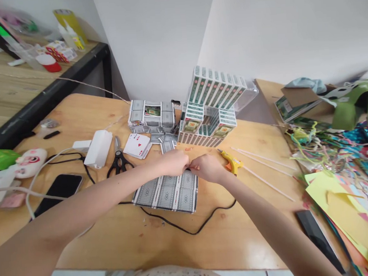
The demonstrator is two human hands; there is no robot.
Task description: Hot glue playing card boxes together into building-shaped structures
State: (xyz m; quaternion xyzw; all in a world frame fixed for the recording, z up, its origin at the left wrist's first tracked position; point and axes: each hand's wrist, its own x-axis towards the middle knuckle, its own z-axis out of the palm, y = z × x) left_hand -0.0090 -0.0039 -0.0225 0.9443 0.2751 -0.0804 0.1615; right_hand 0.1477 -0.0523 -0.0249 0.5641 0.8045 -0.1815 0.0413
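My left hand [175, 162] and my right hand [206, 168] meet over the top right corner of a panel of grey-backed playing cards [166, 194] lying flat on the table. Fingers of both hands are pinched together there; what lies between them is too small and hidden to name. Just beyond my left hand lie some loose grey-backed cards [167, 146]. A stack of playing cards [137, 145], faces up, sits to the left of those. Beside my right hand rests a yellow glue gun [231, 162] with a black cord.
Behind stand a box-like structure of cards [151, 116] and stacked green-and-white card boxes [217, 87]. Black scissors [120, 160], a white box [99, 148] and a phone [61, 188] lie left. Glue sticks [264, 161], a dark flat object [319, 240] and coloured paper [347, 215] lie right.
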